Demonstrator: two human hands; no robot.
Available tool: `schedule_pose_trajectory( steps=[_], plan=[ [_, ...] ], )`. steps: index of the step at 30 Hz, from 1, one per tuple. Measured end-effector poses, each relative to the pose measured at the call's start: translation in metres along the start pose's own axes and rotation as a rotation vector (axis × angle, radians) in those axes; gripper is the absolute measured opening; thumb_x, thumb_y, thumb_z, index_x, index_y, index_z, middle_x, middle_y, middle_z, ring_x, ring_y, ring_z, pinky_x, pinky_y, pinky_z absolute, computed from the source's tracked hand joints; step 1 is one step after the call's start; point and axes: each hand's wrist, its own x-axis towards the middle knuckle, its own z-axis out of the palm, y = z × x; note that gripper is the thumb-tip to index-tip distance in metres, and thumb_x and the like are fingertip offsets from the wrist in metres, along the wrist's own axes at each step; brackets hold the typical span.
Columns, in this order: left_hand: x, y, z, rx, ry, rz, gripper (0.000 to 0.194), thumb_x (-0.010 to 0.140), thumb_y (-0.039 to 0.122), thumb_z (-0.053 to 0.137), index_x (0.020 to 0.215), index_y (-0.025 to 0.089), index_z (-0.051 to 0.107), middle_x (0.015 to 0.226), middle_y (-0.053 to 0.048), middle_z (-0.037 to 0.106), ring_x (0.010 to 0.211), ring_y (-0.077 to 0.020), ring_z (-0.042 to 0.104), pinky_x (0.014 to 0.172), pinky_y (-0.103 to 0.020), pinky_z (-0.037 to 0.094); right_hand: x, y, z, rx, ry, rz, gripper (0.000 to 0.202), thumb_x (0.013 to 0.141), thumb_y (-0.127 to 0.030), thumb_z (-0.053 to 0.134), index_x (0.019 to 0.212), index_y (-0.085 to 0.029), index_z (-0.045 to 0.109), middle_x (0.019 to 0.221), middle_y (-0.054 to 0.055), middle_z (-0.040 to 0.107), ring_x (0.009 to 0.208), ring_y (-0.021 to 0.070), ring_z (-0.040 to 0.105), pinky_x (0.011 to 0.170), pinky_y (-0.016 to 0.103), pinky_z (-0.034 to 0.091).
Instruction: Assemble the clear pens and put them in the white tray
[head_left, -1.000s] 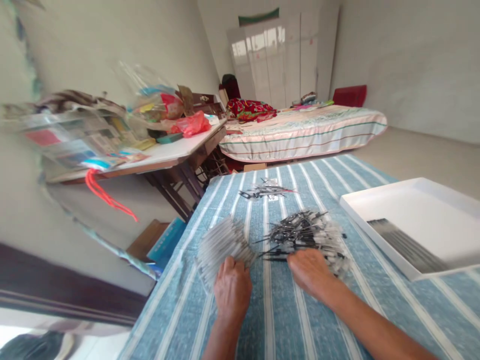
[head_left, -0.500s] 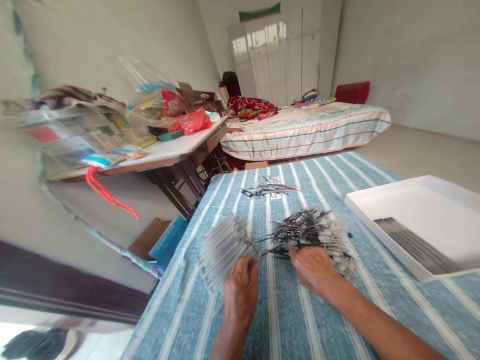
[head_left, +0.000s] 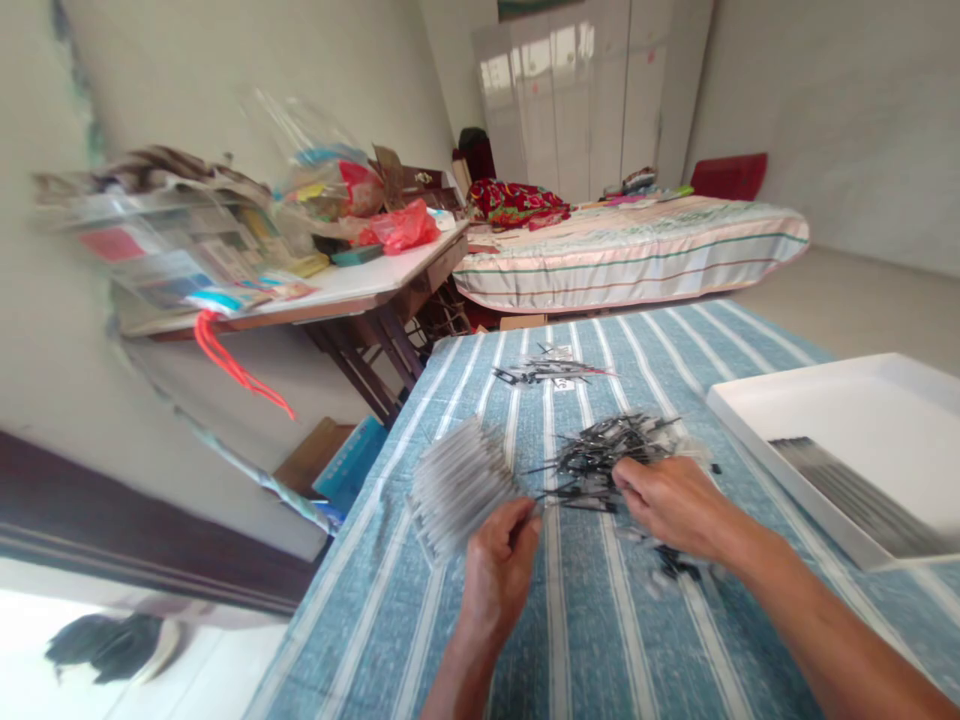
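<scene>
A mixed pile of thin black and clear pieces (head_left: 607, 445) lies on the striped cloth. My right hand (head_left: 660, 495) is at its near edge, fingers pinched together; what they hold is hidden. My left hand (head_left: 506, 545) is closed at the fingertips between this pile and a stack of clear slender tubes or sleeves (head_left: 461, 485). Its fingertips meet the tip of a thin dark piece, too small to identify. Farther back is a small bunch of thin pieces (head_left: 551, 371) over a printed label. Several grey-black sticks (head_left: 855, 495) lie side by side in a white tray (head_left: 900, 400).
The blue striped tablecloth (head_left: 510, 650) covers the table. At the left a white-topped desk (head_left: 360, 285) bears bags and a clear box, with a red cord (head_left: 240, 370) hanging down. Beyond stands a bed (head_left: 637, 260); dark shoes (head_left: 109, 645) are on the floor.
My right hand has shifted right and a little up along the pile. Some dark and clear pieces now show below it. My left fingertips have moved slightly right and up. The camera view has shifted.
</scene>
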Motion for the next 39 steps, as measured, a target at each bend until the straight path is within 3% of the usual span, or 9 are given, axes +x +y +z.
schedule_pose_trajectory(
  steps=[9, 14, 22, 26, 28, 32, 34, 39],
  plan=[
    [-0.002, 0.011, -0.002, 0.004, -0.035, 0.071, 0.023, 0.078, 0.026, 0.053, 0.096, 0.017, 0.065, 0.085, -0.005, 0.068, 0.077, -0.0186, 0.062, 0.072, -0.028, 0.049, 0.000, 0.001, 0.001, -0.022, 0.013, -0.025, 0.017, 0.084, -0.018, 0.039, 0.084, -0.017, 0.056, 0.062, 0.004, 0.066, 0.052, 0.0145, 0.058, 0.050, 0.029, 0.014],
    [-0.004, 0.019, -0.004, -0.010, -0.126, 0.096, 0.020, 0.079, 0.026, 0.052, 0.090, 0.019, 0.067, 0.082, -0.004, 0.067, 0.077, -0.0180, 0.061, 0.070, -0.027, 0.048, -0.001, -0.001, -0.002, -0.026, 0.030, -0.046, 0.017, 0.084, -0.018, 0.039, 0.082, -0.017, 0.056, 0.060, 0.003, 0.065, 0.051, 0.0134, 0.055, 0.050, 0.028, 0.015],
    [-0.009, 0.021, 0.000, -0.310, -0.414, -0.199, 0.015, 0.077, 0.026, 0.052, 0.080, 0.019, 0.065, 0.065, 0.001, 0.061, 0.050, -0.0103, 0.052, 0.044, -0.019, 0.038, -0.005, -0.006, -0.012, 0.005, 0.161, -0.137, 0.022, 0.086, -0.013, 0.037, 0.076, -0.017, 0.056, 0.059, 0.001, 0.061, 0.055, 0.0128, 0.052, 0.053, 0.027, 0.020],
    [-0.010, 0.028, 0.003, -0.493, -0.397, -0.290, 0.018, 0.074, 0.028, 0.058, 0.085, 0.016, 0.065, 0.063, 0.000, 0.061, 0.049, -0.0094, 0.050, 0.043, -0.019, 0.038, -0.007, -0.020, -0.015, 0.070, 0.238, -0.214, 0.024, 0.087, -0.013, 0.038, 0.074, -0.018, 0.058, 0.057, 0.000, 0.061, 0.053, 0.0126, 0.052, 0.054, 0.026, 0.025],
    [-0.010, 0.033, 0.003, -0.577, -0.363, -0.291, 0.017, 0.073, 0.027, 0.060, 0.083, 0.014, 0.065, 0.061, 0.000, 0.060, 0.048, -0.0083, 0.048, 0.045, -0.019, 0.037, -0.010, -0.026, -0.014, 0.178, 0.291, -0.247, 0.024, 0.088, -0.016, 0.038, 0.082, -0.019, 0.060, 0.061, 0.000, 0.063, 0.056, 0.0124, 0.054, 0.056, 0.024, 0.030],
    [-0.011, 0.036, 0.002, -0.813, -0.227, -0.253, 0.020, 0.072, 0.025, 0.063, 0.088, 0.014, 0.065, 0.067, -0.001, 0.061, 0.054, -0.0085, 0.050, 0.049, -0.020, 0.039, -0.016, -0.019, -0.004, 0.430, 0.411, -0.089, 0.024, 0.089, -0.023, 0.040, 0.102, -0.019, 0.060, 0.074, 0.002, 0.068, 0.061, 0.0111, 0.059, 0.061, 0.021, 0.038],
    [-0.011, 0.035, 0.002, -0.900, -0.178, -0.246, 0.022, 0.071, 0.024, 0.064, 0.091, 0.016, 0.064, 0.070, -0.002, 0.062, 0.055, -0.0088, 0.051, 0.049, -0.020, 0.040, -0.016, -0.012, 0.005, 0.453, 0.351, 0.003, 0.024, 0.088, -0.023, 0.039, 0.096, -0.019, 0.062, 0.072, 0.001, 0.068, 0.059, 0.0105, 0.059, 0.059, 0.019, 0.038],
    [-0.011, 0.032, 0.005, -0.969, -0.159, -0.229, 0.030, 0.071, 0.022, 0.064, 0.101, 0.018, 0.062, 0.069, -0.001, 0.061, 0.055, -0.0088, 0.051, 0.049, -0.020, 0.040, -0.007, -0.009, 0.020, 0.171, -0.023, 0.029, 0.027, 0.087, -0.023, 0.039, 0.082, -0.020, 0.065, 0.070, 0.005, 0.069, 0.063, 0.0154, 0.063, 0.056, 0.021, 0.035]
  ],
)
